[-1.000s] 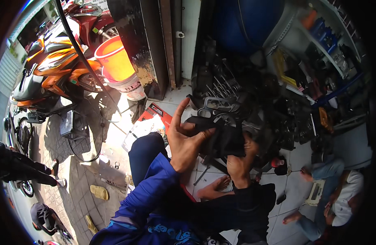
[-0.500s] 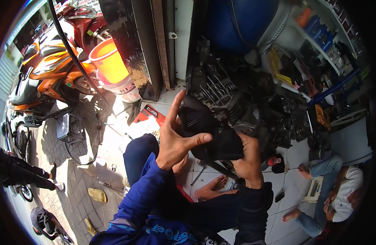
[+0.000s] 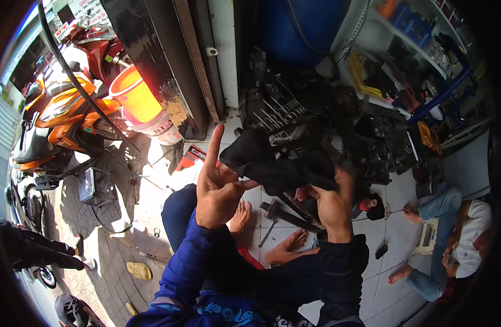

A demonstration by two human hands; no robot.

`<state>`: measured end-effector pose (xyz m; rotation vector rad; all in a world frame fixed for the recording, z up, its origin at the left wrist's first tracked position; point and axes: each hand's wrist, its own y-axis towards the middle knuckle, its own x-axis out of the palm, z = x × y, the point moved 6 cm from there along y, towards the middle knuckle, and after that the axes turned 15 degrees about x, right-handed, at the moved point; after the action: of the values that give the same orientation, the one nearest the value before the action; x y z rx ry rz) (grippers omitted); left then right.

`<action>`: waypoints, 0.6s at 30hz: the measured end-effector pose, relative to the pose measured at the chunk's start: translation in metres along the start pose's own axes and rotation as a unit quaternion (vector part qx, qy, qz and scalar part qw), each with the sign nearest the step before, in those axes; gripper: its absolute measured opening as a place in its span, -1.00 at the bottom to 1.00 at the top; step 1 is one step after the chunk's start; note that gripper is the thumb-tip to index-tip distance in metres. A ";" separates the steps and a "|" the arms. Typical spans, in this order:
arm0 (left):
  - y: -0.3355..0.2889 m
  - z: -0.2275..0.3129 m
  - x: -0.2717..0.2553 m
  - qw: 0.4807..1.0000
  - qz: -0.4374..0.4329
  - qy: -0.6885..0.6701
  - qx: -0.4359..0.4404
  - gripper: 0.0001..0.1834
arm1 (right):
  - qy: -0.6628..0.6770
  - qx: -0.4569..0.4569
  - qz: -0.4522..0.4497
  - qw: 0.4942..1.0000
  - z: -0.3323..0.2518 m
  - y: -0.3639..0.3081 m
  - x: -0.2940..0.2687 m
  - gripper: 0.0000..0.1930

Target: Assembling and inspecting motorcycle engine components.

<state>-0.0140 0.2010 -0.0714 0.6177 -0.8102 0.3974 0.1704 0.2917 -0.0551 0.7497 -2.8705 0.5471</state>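
Held black cloth (image 3: 286, 171) in curled fingers of right hand (image 3: 333, 210); met it with left hand (image 3: 217, 199), partly spread; could not confirm grip; probably required even tension.

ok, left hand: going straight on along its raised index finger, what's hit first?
Likely the pale upright panel: the left hand's index finger lines up with its lower end in the picture. Depth is unclear, though.
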 end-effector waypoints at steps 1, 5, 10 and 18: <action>0.001 0.001 -0.002 0.999 0.024 0.043 0.015 0.04 | 0.007 -0.021 0.009 1.000 -0.001 0.001 -0.004 -0.88; -0.004 0.013 -0.022 0.958 0.130 0.211 0.147 -0.38 | -0.041 -0.093 0.056 0.993 -0.001 0.001 -0.008 -0.85; -0.007 0.027 -0.036 0.898 0.108 0.361 0.225 -0.63 | -0.028 -0.116 0.088 0.989 -0.004 -0.004 -0.010 -0.89; 0.002 0.032 -0.005 0.902 0.001 0.358 0.242 -0.61 | -0.048 -0.074 0.036 0.995 -0.009 -0.009 0.001 -0.84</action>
<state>-0.0364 0.1810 -0.0576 0.8549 0.0093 0.7817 0.1748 0.2869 -0.0442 0.6682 -2.9960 0.3098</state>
